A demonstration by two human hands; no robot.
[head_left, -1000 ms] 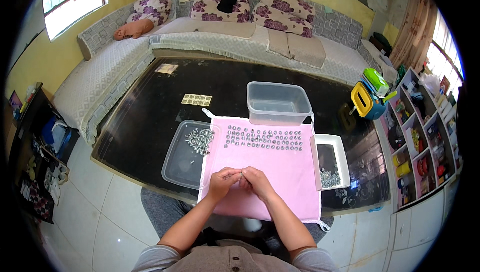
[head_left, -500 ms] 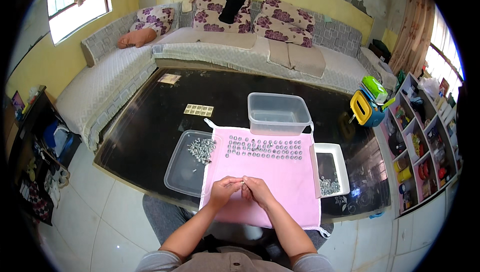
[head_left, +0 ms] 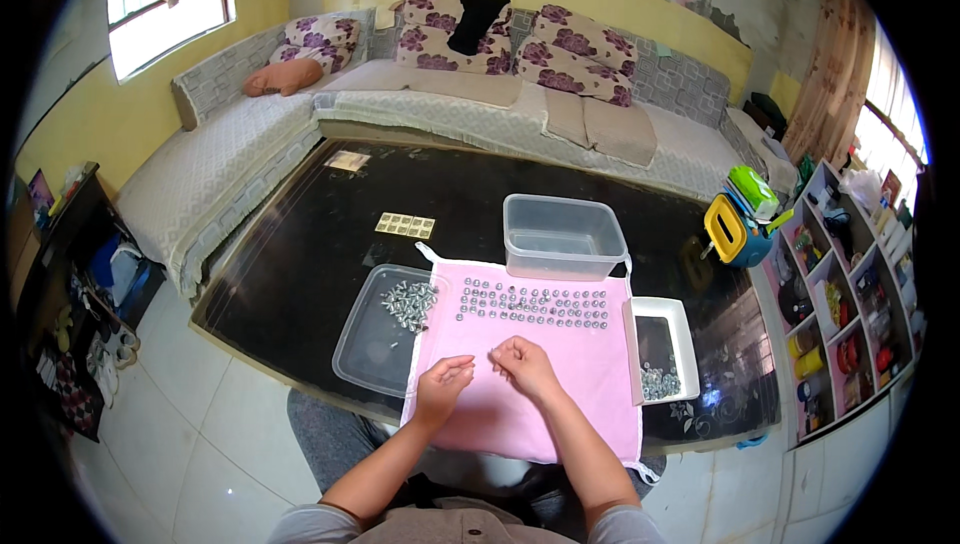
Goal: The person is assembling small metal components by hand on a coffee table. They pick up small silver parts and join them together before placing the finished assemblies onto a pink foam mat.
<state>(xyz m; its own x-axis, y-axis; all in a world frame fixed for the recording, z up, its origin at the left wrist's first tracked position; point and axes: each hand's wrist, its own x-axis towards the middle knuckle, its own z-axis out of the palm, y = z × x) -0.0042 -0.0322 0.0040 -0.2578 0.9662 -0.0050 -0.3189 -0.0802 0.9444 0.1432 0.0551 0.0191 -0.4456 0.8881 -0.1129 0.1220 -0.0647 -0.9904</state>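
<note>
Above a pink cloth (head_left: 490, 424), my two hands are apart. My left hand (head_left: 446, 386) has loosely curved fingers with nothing visible in them. To its right, my right hand (head_left: 524, 366) has its thumb and fingertips drawn together in a pinch; whatever they hold is too small to make out. Beyond the hands, several rows of small metal fasteners (head_left: 535, 306) stand on the cloth. A pile of silvery screws (head_left: 410, 304) lies in a shallow clear plastic lid (head_left: 362, 359) on the left. At the right, a white box (head_left: 683, 342) contains small metal nuts (head_left: 659, 382).
A clear plastic tub (head_left: 563, 262) stands at the cloth's far edge. On the black table (head_left: 300, 284) lies a pale card with dark squares (head_left: 405, 225). A yellow and blue container (head_left: 738, 232) stands at the right, near a shelf unit (head_left: 835, 274). A sofa (head_left: 420, 94) runs behind.
My hands have parted from each other. The right hand has moved up and away toward the rows, still pinched; the left hand's fingers have loosened. The whole view has shifted slightly.
</note>
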